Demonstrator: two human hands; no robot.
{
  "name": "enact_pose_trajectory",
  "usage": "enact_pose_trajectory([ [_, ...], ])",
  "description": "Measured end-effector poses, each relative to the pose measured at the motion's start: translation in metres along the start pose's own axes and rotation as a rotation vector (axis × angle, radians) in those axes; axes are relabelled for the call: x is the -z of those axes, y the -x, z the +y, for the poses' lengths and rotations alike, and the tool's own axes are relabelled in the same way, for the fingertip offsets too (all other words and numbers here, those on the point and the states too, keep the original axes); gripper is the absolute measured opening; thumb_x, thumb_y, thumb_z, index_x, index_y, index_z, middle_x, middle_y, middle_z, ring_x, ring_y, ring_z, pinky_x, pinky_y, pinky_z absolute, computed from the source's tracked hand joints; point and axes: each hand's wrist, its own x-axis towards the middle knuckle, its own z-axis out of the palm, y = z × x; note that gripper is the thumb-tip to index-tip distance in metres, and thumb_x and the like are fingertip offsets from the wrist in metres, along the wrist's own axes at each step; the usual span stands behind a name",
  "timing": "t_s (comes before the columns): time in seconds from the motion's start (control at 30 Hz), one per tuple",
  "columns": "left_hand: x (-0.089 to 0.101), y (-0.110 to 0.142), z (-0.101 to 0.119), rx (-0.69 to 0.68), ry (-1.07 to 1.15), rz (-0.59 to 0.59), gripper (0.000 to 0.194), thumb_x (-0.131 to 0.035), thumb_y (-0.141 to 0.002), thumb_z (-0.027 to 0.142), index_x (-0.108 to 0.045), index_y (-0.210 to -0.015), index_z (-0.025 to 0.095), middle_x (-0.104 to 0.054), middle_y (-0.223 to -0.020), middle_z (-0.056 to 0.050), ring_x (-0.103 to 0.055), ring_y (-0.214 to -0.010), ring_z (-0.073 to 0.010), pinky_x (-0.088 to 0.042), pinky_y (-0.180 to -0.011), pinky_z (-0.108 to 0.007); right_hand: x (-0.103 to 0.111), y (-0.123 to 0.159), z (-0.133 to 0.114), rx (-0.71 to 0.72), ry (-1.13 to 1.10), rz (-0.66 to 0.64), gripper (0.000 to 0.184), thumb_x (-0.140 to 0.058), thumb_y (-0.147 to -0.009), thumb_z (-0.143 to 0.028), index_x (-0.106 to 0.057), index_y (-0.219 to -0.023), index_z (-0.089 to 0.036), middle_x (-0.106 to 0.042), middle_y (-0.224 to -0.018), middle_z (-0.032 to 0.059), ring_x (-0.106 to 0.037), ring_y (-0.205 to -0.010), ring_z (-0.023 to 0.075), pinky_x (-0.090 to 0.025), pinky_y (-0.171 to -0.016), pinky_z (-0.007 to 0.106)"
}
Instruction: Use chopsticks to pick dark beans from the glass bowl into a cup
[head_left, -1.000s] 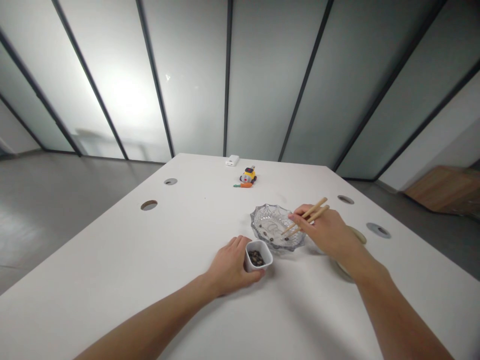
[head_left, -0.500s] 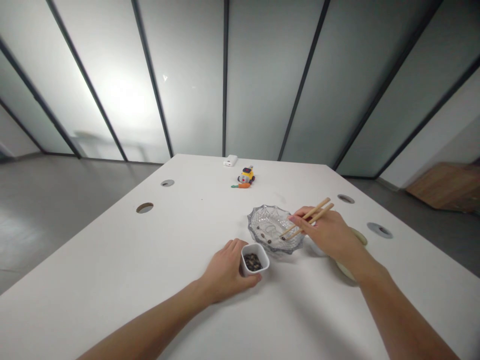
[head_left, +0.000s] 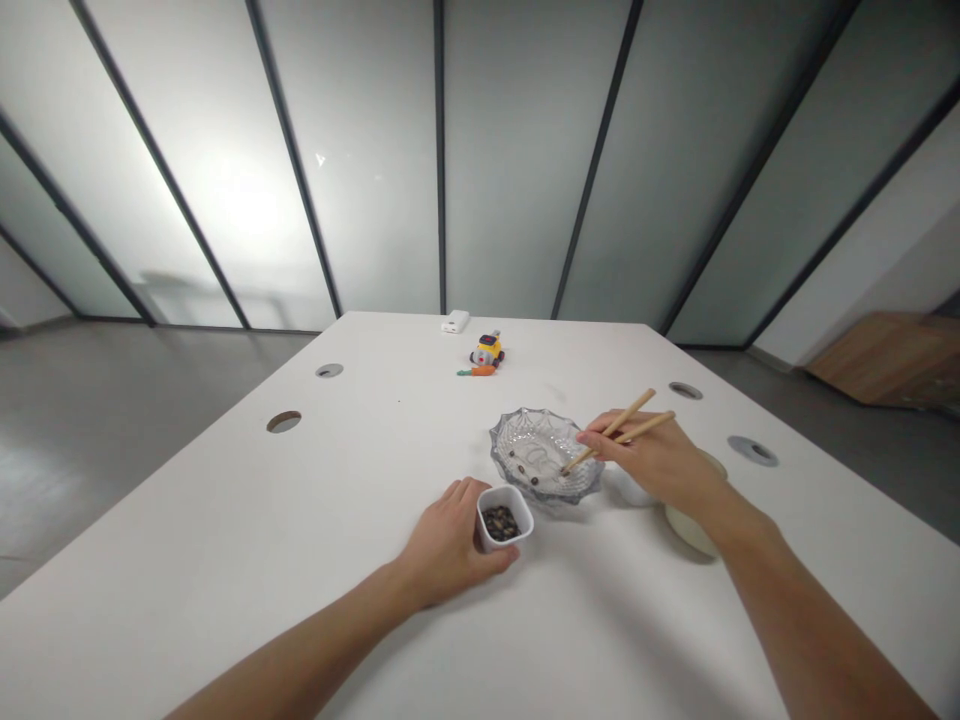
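Observation:
My left hand (head_left: 451, 540) is closed around the side of a small white square cup (head_left: 519, 528), which stands on the white table. Dark striped seeds (head_left: 500, 522) lie inside the cup. My right hand (head_left: 652, 458) grips a pair of wooden chopsticks (head_left: 626, 418) over a clear glass dish (head_left: 504, 468) with a scalloped rim. Inside the dish, the chopstick tips have come together at a dark seed (head_left: 565, 472); I cannot tell whether they pinch it. Several other seeds (head_left: 534, 481) lie loose toward the dish's left side.
Partly behind my right wrist sit a pale yellowish round object (head_left: 691, 532) and a white item (head_left: 631, 488). Farther back are a yellow toy car (head_left: 489, 350), a toy carrot (head_left: 480, 371) and a white box-like device (head_left: 455, 321). Round cable holes (head_left: 284, 422) pierce the table near its sides.
The chopstick tips have closed together at a seed in the dish, and their rear ends have spread apart. The left hand keeps hold of the cup. The whole view has shifted slightly.

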Motion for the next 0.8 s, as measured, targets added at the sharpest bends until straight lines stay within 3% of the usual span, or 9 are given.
enact_pose_trajectory([
  [0.5, 0.001, 0.001, 0.003, 0.014, -0.011, -0.005, 0.036, -0.082, -0.084, 0.038, -0.061, -0.111, 0.026, -0.068, -0.114, -0.006, -0.067, -0.104, -0.0272, -0.051, -0.09, -0.038, 0.014, 0.006, -0.012, 0.079, 0.027, -0.005, 0.039, -0.064, -0.095, -0.064, -0.075, -0.079, -0.03, -0.083, -0.086, 0.0066, -0.077, -0.083, 0.0289, -0.06, -0.084, 0.044],
  [0.8, 0.003, 0.001, 0.005, 0.017, -0.015, -0.014, 0.036, -0.082, -0.084, 0.037, -0.06, -0.11, 0.025, -0.068, -0.115, -0.006, -0.067, -0.104, -0.0273, -0.051, -0.09, -0.039, 0.01, 0.003, -0.007, 0.04, 0.043, -0.072, 0.03, -0.066, -0.091, -0.052, -0.079, -0.078, -0.028, -0.085, -0.092, 0.007, -0.08, -0.092, 0.0304, -0.062, -0.09, 0.045],
])
